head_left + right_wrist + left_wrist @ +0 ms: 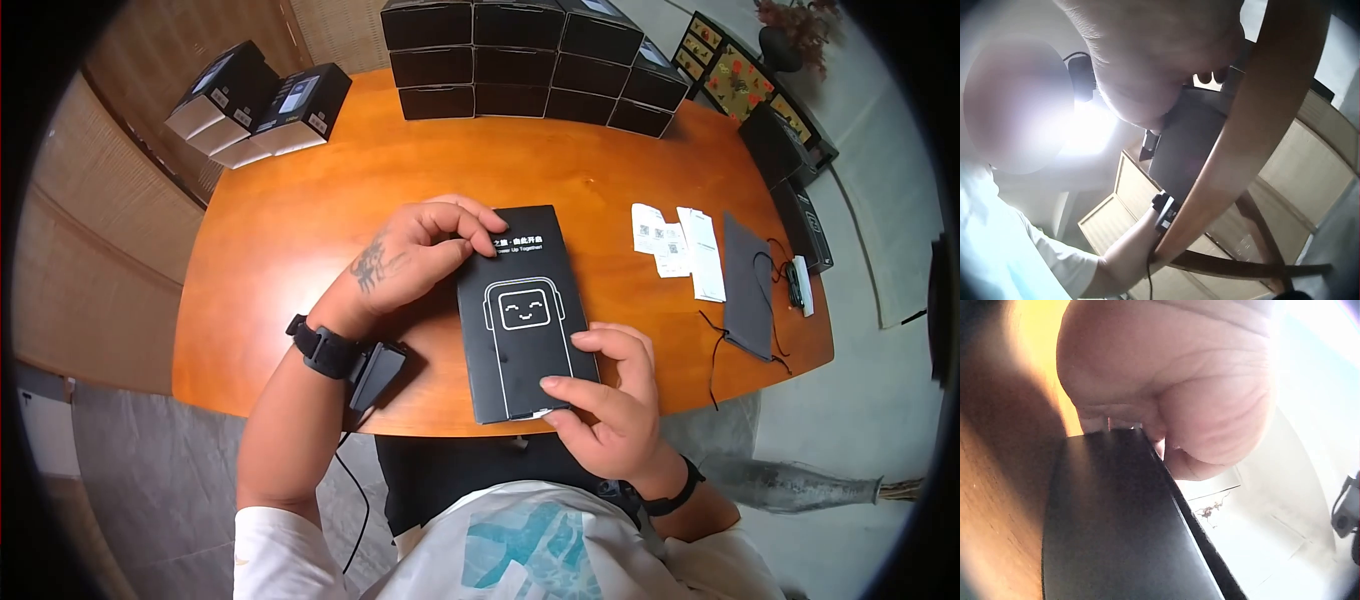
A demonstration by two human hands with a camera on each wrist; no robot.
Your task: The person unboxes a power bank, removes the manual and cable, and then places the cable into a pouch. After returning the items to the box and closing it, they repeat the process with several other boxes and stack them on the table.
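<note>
A flat black box point(520, 355) with a white line drawing of a smiling device lies on the wooden table, near its front edge. My left hand point(420, 245) grips the box's upper left part, fingers bent over the far end and thumb on the cover. The left wrist view shows the box's long dark side point(1116, 519) running up to that palm point(1172, 381). At the lower right corner, my right hand point(615, 405) holds the box, two fingertips on the cover and the thumb at the near edge. A small white bit point(541, 412) shows by that thumb.
Stacked black boxes point(520, 60) stand along the back of the table point(300, 230), with a smaller pile point(260, 105) at the back left. Paper slips point(672, 245), a grey drawstring pouch point(748, 290) and a cable point(795, 282) lie on the right.
</note>
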